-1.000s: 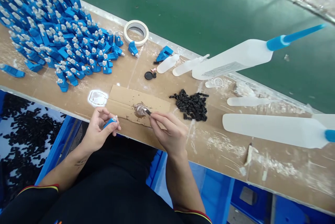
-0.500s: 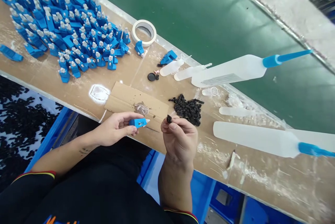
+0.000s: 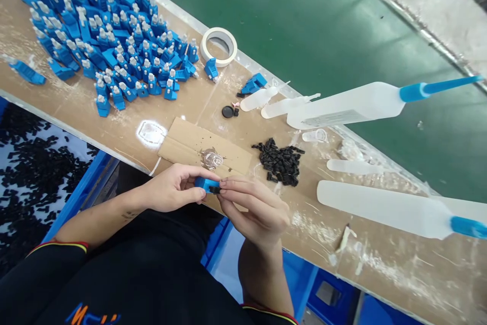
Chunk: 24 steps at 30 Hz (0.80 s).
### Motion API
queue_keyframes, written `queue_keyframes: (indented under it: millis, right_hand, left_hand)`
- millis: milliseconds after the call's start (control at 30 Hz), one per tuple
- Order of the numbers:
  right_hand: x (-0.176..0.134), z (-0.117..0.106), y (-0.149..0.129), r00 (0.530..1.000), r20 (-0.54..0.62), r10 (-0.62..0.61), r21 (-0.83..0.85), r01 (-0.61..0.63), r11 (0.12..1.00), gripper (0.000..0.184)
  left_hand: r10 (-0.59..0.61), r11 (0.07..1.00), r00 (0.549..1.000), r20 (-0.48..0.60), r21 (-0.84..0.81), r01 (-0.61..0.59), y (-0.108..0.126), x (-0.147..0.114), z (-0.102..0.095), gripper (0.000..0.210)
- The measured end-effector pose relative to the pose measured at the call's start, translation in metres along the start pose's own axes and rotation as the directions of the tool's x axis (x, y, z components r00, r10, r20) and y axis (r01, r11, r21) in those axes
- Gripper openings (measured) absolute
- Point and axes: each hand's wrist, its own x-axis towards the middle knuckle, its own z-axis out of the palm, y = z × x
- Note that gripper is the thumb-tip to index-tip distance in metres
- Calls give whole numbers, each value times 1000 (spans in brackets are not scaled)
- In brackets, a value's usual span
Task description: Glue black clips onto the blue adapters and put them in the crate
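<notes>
My left hand (image 3: pixel 169 189) is closed around a small blue plastic part (image 3: pixel 204 183), held above the front edge of the bench. A small black piece (image 3: pixel 214 190) sits against the side of that part. With its fingertips together at the black piece, my right hand (image 3: pixel 258 209) meets the blue part from the right; the fingers partly cover the contact, so I cannot tell how far the piece is seated. Just beyond the hands lies a cardboard strip (image 3: pixel 182 137) with a shiny, wet-looking blob (image 3: pixel 211 158) on it. A pile of black pieces (image 3: pixel 281 163) lies right of the cardboard.
Many blue parts with white tips (image 3: pixel 114 46) crowd the bench's left side, near a roll of tape (image 3: pixel 230 59). Bottles with blue nozzles (image 3: pixel 350 104) (image 3: pixel 380 208) lie at the right. A blue bin (image 3: pixel 72 203) of black pieces stands below left.
My right hand has moved left and brought the black piece against the blue part. The blue part's white tip is now hidden. The whole view has shifted slightly.
</notes>
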Motion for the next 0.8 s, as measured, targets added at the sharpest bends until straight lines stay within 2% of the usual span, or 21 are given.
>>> queue_keyframes:
  millis: [133, 233, 300, 367, 433, 500, 633, 700, 733, 800]
  right_hand:
    - [-2, 0, -2, 994, 73, -87, -85, 93, 992, 29]
    - [-9, 0, -4, 992, 58, -114, -123, 121, 985, 33]
    - [-15, 2, -6, 999, -16, -32, -46, 32, 998, 31]
    - [-22, 6, -8, 987, -84, 138, 137, -126, 982, 30]
    - [-27, 12, -10, 948, -85, 306, 334, -262, 906, 33]
    - [-30, 18, -12, 919, -70, 387, 458, -315, 831, 34]
    - [-35, 31, -12, 892, -136, 431, 565, -287, 774, 29]
    - [-39, 37, -12, 864, -148, 482, 611, -303, 731, 30]
    - [-42, 40, -12, 845, -127, 519, 650, -324, 687, 32]
    - [-47, 44, -12, 801, -41, 597, 752, -369, 546, 37]
  left_hand:
    - [22, 998, 999, -39, 65, -20, 2, -1, 3, 37]
    - [77, 992, 995, -60, 106, -70, 2, -3, 6, 31]
    - [171, 971, 984, -44, 177, -161, 2, -4, 8, 26]
    - [329, 905, 944, 3, 283, -316, 3, -6, 9, 25]
    - [470, 796, 881, 63, 400, -453, 4, -6, 11, 26]
    - [553, 689, 825, 115, 494, -531, 3, -6, 12, 26]
    - [608, 547, 770, 191, 602, -581, 0, -4, 12, 29]
    - [594, 532, 775, 216, 618, -579, -2, -4, 10, 29]
    - [580, 536, 783, 225, 618, -575, -3, -5, 9, 28]
    - [552, 541, 797, 244, 623, -565, -7, -9, 6, 27]
